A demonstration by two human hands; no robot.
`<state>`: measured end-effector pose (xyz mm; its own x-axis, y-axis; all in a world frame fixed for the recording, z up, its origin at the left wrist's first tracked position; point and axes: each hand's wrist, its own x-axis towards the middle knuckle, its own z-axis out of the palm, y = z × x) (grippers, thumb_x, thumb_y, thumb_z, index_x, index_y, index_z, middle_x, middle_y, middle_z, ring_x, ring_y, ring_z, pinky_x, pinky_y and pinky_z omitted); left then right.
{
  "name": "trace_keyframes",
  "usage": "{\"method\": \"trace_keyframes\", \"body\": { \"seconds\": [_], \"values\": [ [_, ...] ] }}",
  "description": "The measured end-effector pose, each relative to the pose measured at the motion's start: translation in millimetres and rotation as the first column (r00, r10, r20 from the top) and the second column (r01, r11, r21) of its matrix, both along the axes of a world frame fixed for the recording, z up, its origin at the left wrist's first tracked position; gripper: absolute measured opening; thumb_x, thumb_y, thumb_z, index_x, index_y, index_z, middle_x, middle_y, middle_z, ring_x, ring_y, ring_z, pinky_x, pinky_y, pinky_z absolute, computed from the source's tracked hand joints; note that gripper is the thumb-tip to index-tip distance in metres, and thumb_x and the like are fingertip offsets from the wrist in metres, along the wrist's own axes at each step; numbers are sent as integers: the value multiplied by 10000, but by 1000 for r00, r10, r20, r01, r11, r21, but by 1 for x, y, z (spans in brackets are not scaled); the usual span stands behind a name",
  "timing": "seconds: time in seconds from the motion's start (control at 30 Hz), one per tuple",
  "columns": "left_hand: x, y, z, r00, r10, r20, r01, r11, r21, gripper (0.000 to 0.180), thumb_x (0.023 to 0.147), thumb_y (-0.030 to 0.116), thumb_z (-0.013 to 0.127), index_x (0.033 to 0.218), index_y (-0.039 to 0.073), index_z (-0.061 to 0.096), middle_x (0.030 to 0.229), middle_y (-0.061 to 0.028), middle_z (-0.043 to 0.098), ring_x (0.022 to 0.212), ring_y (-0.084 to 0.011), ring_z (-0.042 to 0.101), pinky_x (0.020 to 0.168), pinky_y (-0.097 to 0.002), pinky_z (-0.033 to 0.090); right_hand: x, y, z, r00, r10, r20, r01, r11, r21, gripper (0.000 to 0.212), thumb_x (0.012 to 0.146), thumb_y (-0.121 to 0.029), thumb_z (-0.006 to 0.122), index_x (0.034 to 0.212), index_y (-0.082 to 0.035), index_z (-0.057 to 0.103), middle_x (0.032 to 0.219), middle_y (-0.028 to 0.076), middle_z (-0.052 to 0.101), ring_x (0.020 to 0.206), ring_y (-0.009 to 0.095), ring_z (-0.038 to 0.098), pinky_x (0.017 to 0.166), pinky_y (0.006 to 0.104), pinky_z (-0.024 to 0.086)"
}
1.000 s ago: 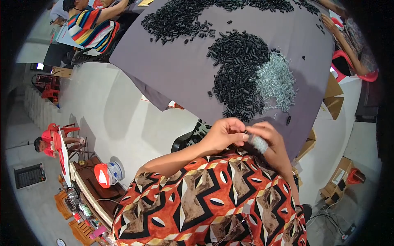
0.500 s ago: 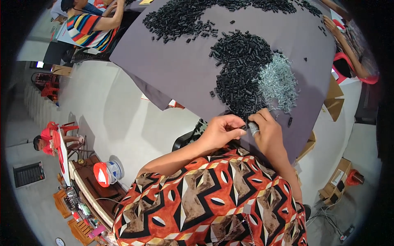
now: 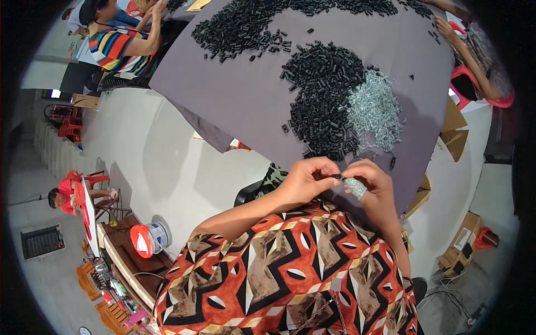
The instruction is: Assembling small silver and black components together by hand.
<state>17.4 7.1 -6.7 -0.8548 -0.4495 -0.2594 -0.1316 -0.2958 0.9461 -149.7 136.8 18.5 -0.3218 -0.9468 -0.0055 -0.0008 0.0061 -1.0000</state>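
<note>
My left hand (image 3: 306,180) pinches a small black tube piece (image 3: 336,176) at the near edge of the grey cloth-covered table (image 3: 245,106). My right hand (image 3: 373,187) is closed around a bunch of small silvery metal parts (image 3: 354,187) and meets the left hand's fingertips at the black piece. Just beyond my hands lies a heap of black tube pieces (image 3: 326,100), with a heap of silvery metal parts (image 3: 374,109) to its right. A second spread of black pieces (image 3: 251,28) lies farther back.
A person in a striped shirt (image 3: 120,47) works at the table's far left; another person's arm (image 3: 469,56) reaches in at the far right. Cardboard boxes (image 3: 455,137) stand on the floor to the right. A red-and-white bucket (image 3: 146,239) and a cluttered bench sit lower left.
My hands reached forward to the near edge of the black heap, then drew back toward my body, the left one now pinching a black piece against the right.
</note>
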Motion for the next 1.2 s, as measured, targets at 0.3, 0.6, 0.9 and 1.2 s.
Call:
{"method": "trace_keyframes", "body": {
  "seconds": [0.3,0.6,0.9,1.2],
  "values": [
    [-4,0,10,998,-56,36,55,998,19,125,923,-7,709,1039,14,668,964,-4,693,856,-45,617,731,-204,495,0,4,-8,977,-51,208,67,995,-73,252,813,112,653,1040,12,695,1004,59,635,895,116,623,770,241,499],
    [-7,-2,21,991,-111,69,99,982,161,131,951,45,693,1077,9,690,932,-7,706,791,-56,625,721,-216,522,-5,3,-17,979,-41,198,50,998,-39,221,823,84,691,1030,6,692,982,51,638,873,113,620,754,239,494],
    [-6,-2,4,987,-129,96,125,991,49,162,973,60,664,1118,-10,682,902,-13,678,757,-70,606,691,-234,511,-11,-1,1,975,4,-220,-27,995,-100,229,786,74,689,997,-16,688,907,66,657,801,157,622,685,271,477],
    [-16,-2,14,989,-150,-9,137,925,-354,120,986,73,588,1060,-14,625,894,-57,643,705,-125,628,686,-283,523,-16,0,4,967,-1,-256,-20,997,-80,467,659,155,489,1040,-15,697,932,96,669,828,201,653,716,275,501]
  ]
}}
